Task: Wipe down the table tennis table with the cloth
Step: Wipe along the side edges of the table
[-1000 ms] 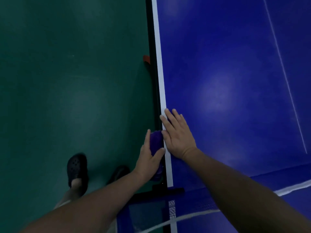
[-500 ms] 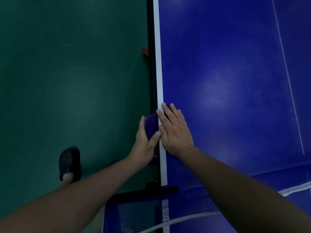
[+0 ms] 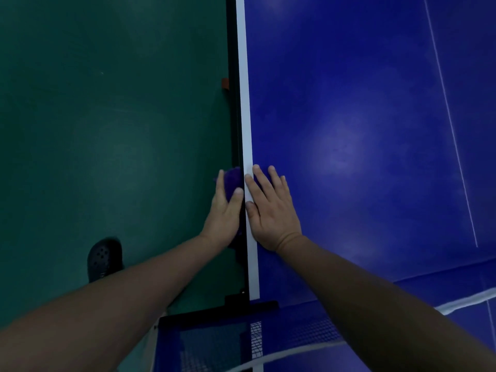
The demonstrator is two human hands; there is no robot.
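The blue table tennis table [image 3: 362, 116] fills the right half of the view, with a white border line along its left side. A purple cloth [image 3: 233, 180] lies against the table's dark side edge. My left hand [image 3: 225, 213] grips the cloth there, thumb toward the white line, and covers most of it. Just right of that edge, my right hand [image 3: 271, 210] rests flat on the tabletop, fingers straight and pointing away from me.
Green floor [image 3: 107, 130] lies left of the table. My black perforated shoe [image 3: 104, 260] stands on it at lower left. The net [image 3: 290, 336] and its black clamp post [image 3: 241, 307] cross the bottom. A small orange part [image 3: 225, 83] sticks out under the table edge farther ahead.
Both hands have slid forward along the table's left edge, away from the net, the left hand carrying the cloth. One shoe has left the view.
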